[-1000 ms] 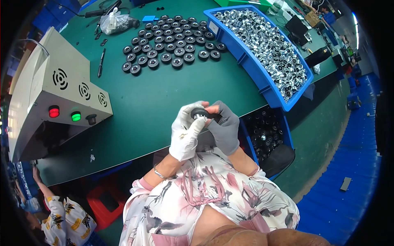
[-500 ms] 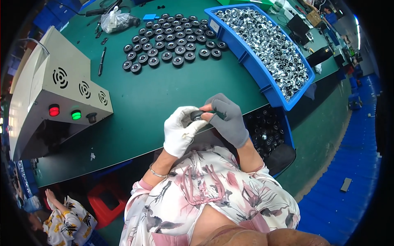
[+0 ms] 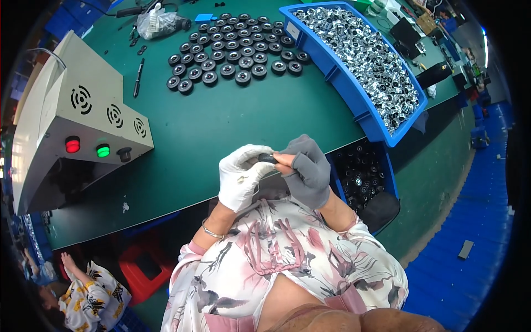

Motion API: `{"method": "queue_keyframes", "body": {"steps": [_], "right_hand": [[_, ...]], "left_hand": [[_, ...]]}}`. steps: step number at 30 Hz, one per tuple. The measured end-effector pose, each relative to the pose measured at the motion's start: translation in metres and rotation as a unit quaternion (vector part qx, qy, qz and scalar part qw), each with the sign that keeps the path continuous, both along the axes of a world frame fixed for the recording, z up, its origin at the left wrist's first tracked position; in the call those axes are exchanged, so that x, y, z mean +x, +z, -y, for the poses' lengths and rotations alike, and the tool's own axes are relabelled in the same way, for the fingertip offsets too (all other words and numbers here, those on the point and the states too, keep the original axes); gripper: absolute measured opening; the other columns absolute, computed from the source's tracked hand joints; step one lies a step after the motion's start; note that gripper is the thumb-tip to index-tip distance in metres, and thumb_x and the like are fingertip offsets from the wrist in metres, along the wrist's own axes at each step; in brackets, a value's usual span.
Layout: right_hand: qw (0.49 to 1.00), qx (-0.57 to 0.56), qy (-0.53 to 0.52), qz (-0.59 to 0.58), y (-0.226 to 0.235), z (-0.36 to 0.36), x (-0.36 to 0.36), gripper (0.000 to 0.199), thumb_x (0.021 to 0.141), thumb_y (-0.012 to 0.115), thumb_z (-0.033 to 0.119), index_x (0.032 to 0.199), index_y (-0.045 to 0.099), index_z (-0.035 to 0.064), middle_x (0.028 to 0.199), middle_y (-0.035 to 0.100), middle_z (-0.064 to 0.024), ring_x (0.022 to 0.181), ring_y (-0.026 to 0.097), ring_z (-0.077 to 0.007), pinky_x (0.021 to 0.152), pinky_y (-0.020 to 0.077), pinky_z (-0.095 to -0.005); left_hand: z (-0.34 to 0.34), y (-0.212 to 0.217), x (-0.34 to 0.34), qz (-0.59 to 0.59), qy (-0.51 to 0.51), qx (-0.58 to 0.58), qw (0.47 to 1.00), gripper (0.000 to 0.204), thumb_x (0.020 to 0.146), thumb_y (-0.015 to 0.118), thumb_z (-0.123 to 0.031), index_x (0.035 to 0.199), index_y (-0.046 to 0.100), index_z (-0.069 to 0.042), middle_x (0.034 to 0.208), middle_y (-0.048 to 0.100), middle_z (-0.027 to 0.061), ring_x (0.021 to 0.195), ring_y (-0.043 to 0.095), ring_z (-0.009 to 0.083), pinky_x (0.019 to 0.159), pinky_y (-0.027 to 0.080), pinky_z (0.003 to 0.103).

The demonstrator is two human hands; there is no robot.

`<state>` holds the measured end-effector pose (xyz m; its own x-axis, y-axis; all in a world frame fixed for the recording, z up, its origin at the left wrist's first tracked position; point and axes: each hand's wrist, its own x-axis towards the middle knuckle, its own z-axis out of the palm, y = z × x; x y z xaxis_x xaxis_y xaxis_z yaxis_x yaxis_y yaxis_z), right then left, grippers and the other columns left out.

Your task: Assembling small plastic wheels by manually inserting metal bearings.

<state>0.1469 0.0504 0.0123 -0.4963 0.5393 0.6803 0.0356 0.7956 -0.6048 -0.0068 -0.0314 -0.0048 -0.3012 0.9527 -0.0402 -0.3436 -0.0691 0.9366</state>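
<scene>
Between my hands, just past the table's front edge, is a small black wheel [image 3: 266, 158], mostly covered by fingers. My left hand [image 3: 239, 176], in a white glove, curls around it and grips it from the left. My right hand [image 3: 307, 172] wears a grey glove with bare thumb and fingertips; these pinch the wheel's right side. Farther back on the green table [image 3: 221, 127] lie many similar black wheels [image 3: 227, 71] with metallic centres, set close together in rough rows.
A blue bin [image 3: 362, 113] heaped with shiny metal rings [image 3: 359, 61] stands at the right. Below it, another bin holds dark round parts [image 3: 357, 171]. At left is a beige machine [image 3: 91, 105] with lit buttons. A pen [image 3: 139, 77] lies nearby; someone sits at lower left.
My right fingers have closed farther over the wheel, and less of it shows. Both hands stay together at nearly the same place. The whole view has shifted slightly.
</scene>
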Motion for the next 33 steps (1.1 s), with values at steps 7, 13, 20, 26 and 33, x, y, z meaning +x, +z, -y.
{"method": "queue_keyframes", "body": {"steps": [7, 13, 20, 26, 33], "right_hand": [[0.992, -0.118, 0.03, 0.019, 0.0, 0.002, 0.008, 0.027, 0.082, 0.075, -0.002, 0.109, 0.07, 0.0009, 0.1, 0.061, -0.0073, 0.081, 0.058, -0.0175, 0.07, 0.0471, -0.0287], [0.915, -0.399, 0.014, -0.055, 0.0, 0.005, 0.003, 0.025, 0.087, 0.069, -0.006, 0.112, 0.067, -0.0042, 0.105, 0.064, -0.0058, 0.092, 0.063, -0.0118, 0.078, 0.0518, -0.0249], [0.978, -0.206, -0.034, 0.021, 0.0, -0.004, 0.009, 0.021, 0.087, 0.073, 0.004, 0.107, 0.07, -0.0007, 0.099, 0.068, -0.0102, 0.088, 0.067, -0.0181, 0.078, 0.0529, -0.0306], [0.958, -0.281, 0.006, -0.054, -0.008, 0.0, 0.006, 0.021, 0.085, 0.07, 0.0, 0.105, 0.065, -0.0029, 0.098, 0.064, -0.0108, 0.092, 0.064, -0.0214, 0.08, 0.0517, -0.0324], [0.988, -0.15, -0.024, -0.032, -0.019, 0.009, 0.0, 0.021, 0.085, 0.071, 0.001, 0.104, 0.063, -0.0033, 0.097, 0.064, -0.0117, 0.088, 0.065, -0.0234, 0.079, 0.0516, -0.0328]], "left_hand": [[0.001, -0.003, 0.006, -0.051, 0.032, 0.016, 0.998, 0.025, 0.084, 0.071, 0.009, 0.108, 0.068, 0.004, 0.099, 0.069, 0.0066, 0.089, 0.065, 0.0121, 0.081, 0.053, 0.025], [-0.01, 0.004, 0.012, 0.035, 0.027, 0.002, 0.999, 0.023, 0.088, 0.072, 0.004, 0.111, 0.068, 0.004, 0.102, 0.067, 0.0053, 0.093, 0.065, 0.0109, 0.08, 0.053, 0.025], [-0.017, -0.001, 0.005, -0.099, 0.007, -0.013, 0.995, 0.029, 0.091, 0.068, 0.003, 0.12, 0.066, 0.005, 0.107, 0.068, 0.0063, 0.097, 0.063, 0.0118, 0.087, 0.051, 0.025], [-0.014, -0.006, 0.012, -0.14, 0.052, 0.042, 0.988, 0.025, 0.096, 0.066, -0.002, 0.118, 0.065, 0.007, 0.107, 0.069, 0.0095, 0.098, 0.064, 0.0152, 0.087, 0.053, 0.027], [-0.008, -0.013, 0.003, -0.088, 0.04, 0.025, 0.995, 0.024, 0.094, 0.067, 0.002, 0.117, 0.066, 0.006, 0.105, 0.069, 0.0074, 0.091, 0.064, 0.0133, 0.083, 0.053, 0.026]]}}
